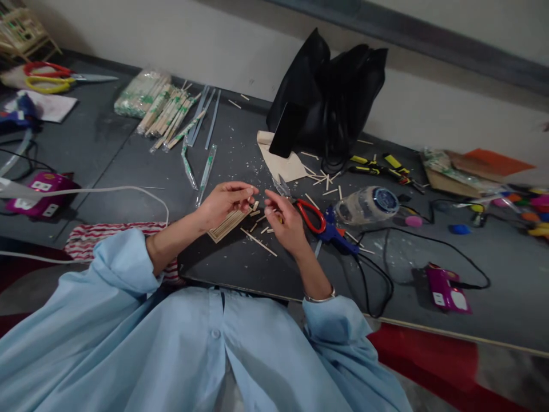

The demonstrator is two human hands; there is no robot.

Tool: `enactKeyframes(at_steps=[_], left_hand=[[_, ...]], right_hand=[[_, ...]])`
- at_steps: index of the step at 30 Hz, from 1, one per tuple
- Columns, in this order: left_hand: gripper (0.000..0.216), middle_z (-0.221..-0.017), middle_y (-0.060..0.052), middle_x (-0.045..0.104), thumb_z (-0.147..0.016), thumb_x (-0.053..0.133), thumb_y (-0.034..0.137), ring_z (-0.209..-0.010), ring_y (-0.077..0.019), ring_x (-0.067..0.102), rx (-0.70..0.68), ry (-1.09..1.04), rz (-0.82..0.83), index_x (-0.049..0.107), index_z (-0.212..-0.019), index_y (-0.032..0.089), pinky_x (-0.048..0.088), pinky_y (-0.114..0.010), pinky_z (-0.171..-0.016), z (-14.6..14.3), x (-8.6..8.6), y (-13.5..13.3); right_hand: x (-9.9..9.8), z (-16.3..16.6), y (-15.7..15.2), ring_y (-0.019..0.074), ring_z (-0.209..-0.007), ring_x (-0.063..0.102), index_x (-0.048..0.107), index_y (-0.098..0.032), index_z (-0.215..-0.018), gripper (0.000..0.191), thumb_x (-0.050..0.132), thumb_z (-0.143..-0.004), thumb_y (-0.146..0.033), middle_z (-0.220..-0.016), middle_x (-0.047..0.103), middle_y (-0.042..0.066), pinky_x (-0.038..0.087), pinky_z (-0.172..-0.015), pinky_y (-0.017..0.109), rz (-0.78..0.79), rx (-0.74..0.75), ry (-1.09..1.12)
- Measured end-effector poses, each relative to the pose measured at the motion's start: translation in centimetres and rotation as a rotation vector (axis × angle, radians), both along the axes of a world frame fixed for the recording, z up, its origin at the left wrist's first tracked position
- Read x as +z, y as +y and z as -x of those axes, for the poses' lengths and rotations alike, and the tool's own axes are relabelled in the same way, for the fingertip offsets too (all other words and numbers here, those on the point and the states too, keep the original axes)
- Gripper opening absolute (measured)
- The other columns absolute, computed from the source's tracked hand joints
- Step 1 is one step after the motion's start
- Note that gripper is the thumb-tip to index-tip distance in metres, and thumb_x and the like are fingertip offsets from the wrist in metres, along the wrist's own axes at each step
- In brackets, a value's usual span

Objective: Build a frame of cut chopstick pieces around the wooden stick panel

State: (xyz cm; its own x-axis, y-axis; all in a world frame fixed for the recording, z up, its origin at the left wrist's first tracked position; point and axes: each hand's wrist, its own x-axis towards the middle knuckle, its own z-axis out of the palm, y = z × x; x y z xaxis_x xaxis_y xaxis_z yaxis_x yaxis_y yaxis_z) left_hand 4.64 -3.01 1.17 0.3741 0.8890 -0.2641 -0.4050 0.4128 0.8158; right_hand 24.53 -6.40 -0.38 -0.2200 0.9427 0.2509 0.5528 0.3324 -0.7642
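Observation:
My left hand (pixel 225 201) pinches a short wooden stick piece (pixel 255 205) at its fingertips and rests over a small panel of glued wooden sticks (pixel 227 224) on a dark board (pixel 240 263). My right hand (pixel 285 223) is just to the right, fingers curled with the tips close together near the same piece; what it holds, if anything, is too small to make out. Several cut stick bits (pixel 259 241) lie between and below the hands.
Red-handled scissors (pixel 309 214) and a blue glue gun (pixel 337 234) lie right of my hands, with a clear tape roll (pixel 369 205). A black bag (pixel 330 97) stands behind. Packs of wrapped chopsticks (pixel 167 111) lie at back left. Cables and purple power blocks (pixel 448 289) sit around.

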Motion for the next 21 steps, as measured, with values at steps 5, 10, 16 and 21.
enactKeyframes(at_steps=[5,10,16,21], left_hand=[[0.013,-0.07,0.0,0.068,-0.078,0.079,0.025,-0.057,-0.0054,0.058,0.08,-0.008,-0.037,0.076,-0.085,0.014,0.049,-0.02,-0.06,0.1,-0.4,0.2],[0.014,-0.073,0.0,0.069,-0.077,0.081,0.026,-0.061,-0.0065,0.061,0.157,-0.001,-0.04,0.076,-0.086,0.016,0.053,-0.022,-0.063,0.2,-0.8,0.5],[0.019,-0.078,0.0,0.07,-0.075,0.083,0.029,-0.064,-0.0069,0.063,0.289,-0.033,-0.072,0.075,-0.087,0.017,0.054,-0.024,-0.068,1.0,-0.6,1.4],[0.026,-0.08,-0.001,0.072,-0.066,0.089,0.033,-0.066,-0.009,0.066,0.343,-0.005,-0.101,0.077,-0.083,0.018,0.056,-0.026,-0.069,0.8,-0.3,1.2]], right_hand=[[0.6,-2.0,0.4,0.0287,-0.111,0.061,0.057,-0.017,-0.136,0.045,0.045,-0.094,-0.026,-0.117,0.067,0.015,0.052,-0.094,0.046,-0.125,-0.313,-0.379],[1.2,-4.1,0.4,0.037,-0.108,0.062,0.055,-0.009,-0.139,0.061,0.06,-0.085,-0.036,-0.12,0.064,0.024,0.05,-0.095,0.051,0.16,-0.385,-0.751],[1.2,-4.5,0.4,0.0345,-0.109,0.064,0.046,-0.012,-0.146,0.071,0.064,-0.082,-0.037,-0.123,0.066,0.02,0.051,-0.096,0.048,0.33,-0.317,-0.669],[1.2,-4.4,0.5,0.0217,-0.084,0.064,0.056,-0.021,-0.132,0.053,0.063,-0.08,-0.03,-0.119,0.068,0.01,0.055,-0.083,0.039,0.109,-0.347,-0.305]])
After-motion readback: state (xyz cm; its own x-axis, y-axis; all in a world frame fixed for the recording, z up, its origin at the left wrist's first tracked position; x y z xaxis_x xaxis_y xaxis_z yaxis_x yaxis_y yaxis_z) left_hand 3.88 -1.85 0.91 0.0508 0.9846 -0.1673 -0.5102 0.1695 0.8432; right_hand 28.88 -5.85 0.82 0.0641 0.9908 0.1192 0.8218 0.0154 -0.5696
